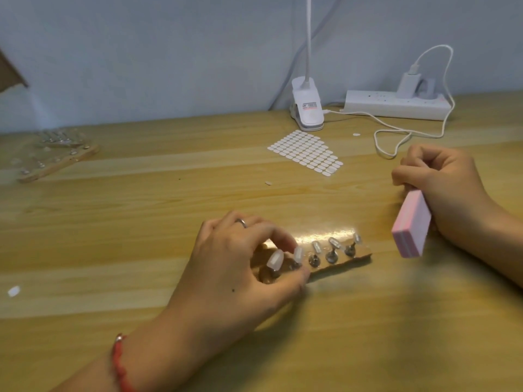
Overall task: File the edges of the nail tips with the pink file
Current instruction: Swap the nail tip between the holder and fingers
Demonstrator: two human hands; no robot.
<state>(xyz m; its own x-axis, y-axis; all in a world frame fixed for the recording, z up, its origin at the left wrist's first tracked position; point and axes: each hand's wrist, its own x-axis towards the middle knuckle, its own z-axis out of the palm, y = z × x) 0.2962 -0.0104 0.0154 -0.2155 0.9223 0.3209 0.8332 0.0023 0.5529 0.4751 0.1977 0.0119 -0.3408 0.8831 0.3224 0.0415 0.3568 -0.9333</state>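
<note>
Five nail tips (275,260) stand on small metal stands in a row along a wooden strip (360,253), at the front middle of the bench (141,222).

Left hand (240,267): the grip pinches the second nail tip (297,253) from the left between forefinger and thumb, and the hand covers the strip's left end. It wears a ring (242,222) and a red cord bracelet (120,363).

Right hand (441,188): the grip is curled round the upper end of the pink file (411,224). This block is held tilted, just right of the strip and apart from the tips.

Behind:
- sheet of white adhesive tabs (307,151)
- clip lamp (308,108), its head cut off at the top edge
- power strip (396,104) with charger (406,86)
- white cable (396,137), looped in front

Far left: a second wooden holder (56,154), too blurred to count what is on it. One loose tab (13,291) lies at the left edge.
</note>
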